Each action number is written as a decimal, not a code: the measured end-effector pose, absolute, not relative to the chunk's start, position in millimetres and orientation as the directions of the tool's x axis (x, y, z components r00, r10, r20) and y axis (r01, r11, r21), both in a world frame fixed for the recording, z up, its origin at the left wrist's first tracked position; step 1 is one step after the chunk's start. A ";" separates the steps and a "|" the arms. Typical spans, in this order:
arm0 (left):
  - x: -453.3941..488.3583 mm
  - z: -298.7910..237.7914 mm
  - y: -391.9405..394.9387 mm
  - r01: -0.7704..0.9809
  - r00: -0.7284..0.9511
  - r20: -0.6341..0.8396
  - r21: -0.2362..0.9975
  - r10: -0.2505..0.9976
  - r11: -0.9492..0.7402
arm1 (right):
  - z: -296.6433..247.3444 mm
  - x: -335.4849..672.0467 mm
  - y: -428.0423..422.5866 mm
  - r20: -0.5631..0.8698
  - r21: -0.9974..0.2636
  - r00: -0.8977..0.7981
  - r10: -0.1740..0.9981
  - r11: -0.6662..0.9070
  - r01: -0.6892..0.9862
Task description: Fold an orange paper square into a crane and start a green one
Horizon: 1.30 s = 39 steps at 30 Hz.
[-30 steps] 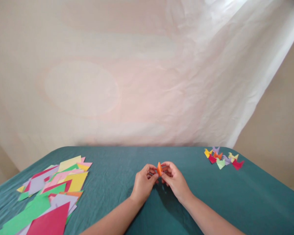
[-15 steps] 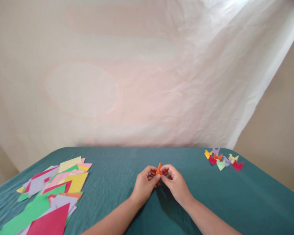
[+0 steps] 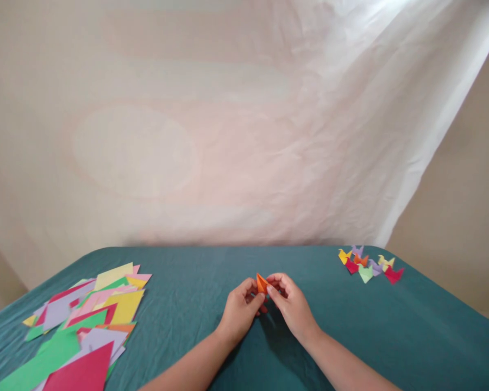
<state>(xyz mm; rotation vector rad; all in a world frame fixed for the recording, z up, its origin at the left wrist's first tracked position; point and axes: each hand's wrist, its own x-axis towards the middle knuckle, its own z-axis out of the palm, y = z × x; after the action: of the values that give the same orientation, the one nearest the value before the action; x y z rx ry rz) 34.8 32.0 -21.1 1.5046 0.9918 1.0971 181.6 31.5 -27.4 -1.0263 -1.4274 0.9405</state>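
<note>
Between my two hands, just above the cloth, is a small piece of folded orange paper point(image 3: 261, 283) with a pointed tip that leans up and to the left. My left hand point(image 3: 243, 305) pinches its lower left side between thumb and fingers. The thumb and fingertips of my right hand point(image 3: 290, 302) grip its right side. My fingers cover the lower part of the paper, so its full shape is hidden.
A dark green cloth point(image 3: 179, 326) covers the table. Loose sheets of coloured paper point(image 3: 124, 304) lie overlapping on the left. Several small folded paper birds point(image 3: 365, 273) stand in a cluster at the far right. Behind the table hangs a pale sheet point(image 3: 228, 163).
The orange paper's tip has tilted from upright to the left, and more of its face shows. My right thumb has moved up onto the paper. The camera view has shifted slightly.
</note>
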 end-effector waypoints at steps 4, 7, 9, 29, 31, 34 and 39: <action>35.6 -21.7 31.1 0.079 0.249 0.161 0.979 0.955 -0.186 | -24.8 182.0 30.6 0.316 -0.943 -0.059 0.947 0.320 0.092; 35.5 -21.8 31.9 0.079 0.228 0.149 0.982 0.962 -0.171 | -22.3 181.9 28.9 0.304 -0.948 -0.089 0.949 0.310 0.072; 35.0 -21.2 32.4 0.086 0.208 0.146 0.982 0.967 -0.167 | -21.5 181.5 27.7 0.294 -0.950 -0.112 0.949 0.303 0.074; 24.8 -22.3 46.7 -0.067 0.143 0.066 0.996 0.988 -0.056 | -20.8 181.1 23.7 0.370 -0.892 -0.137 0.919 0.392 0.223; 24.4 -23.0 47.9 -0.102 0.150 0.036 0.995 0.988 -0.021 | -21.7 181.4 24.9 0.400 -0.878 -0.112 0.910 0.415 0.238; 24.8 -23.4 47.2 -0.155 0.140 -0.001 0.988 0.990 0.023 | -20.1 180.3 24.2 0.436 -0.857 -0.090 0.895 0.444 0.262; 25.6 -22.8 45.3 -0.244 0.146 -0.043 0.967 0.988 0.078 | -16.7 176.7 20.5 0.474 -0.823 -0.127 0.871 0.490 0.287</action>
<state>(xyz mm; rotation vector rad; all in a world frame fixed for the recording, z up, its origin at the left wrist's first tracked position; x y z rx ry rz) 25.6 45.3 -22.8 1.0431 0.9527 1.1724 176.7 20.5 -16.7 -1.0033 -1.6704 0.6851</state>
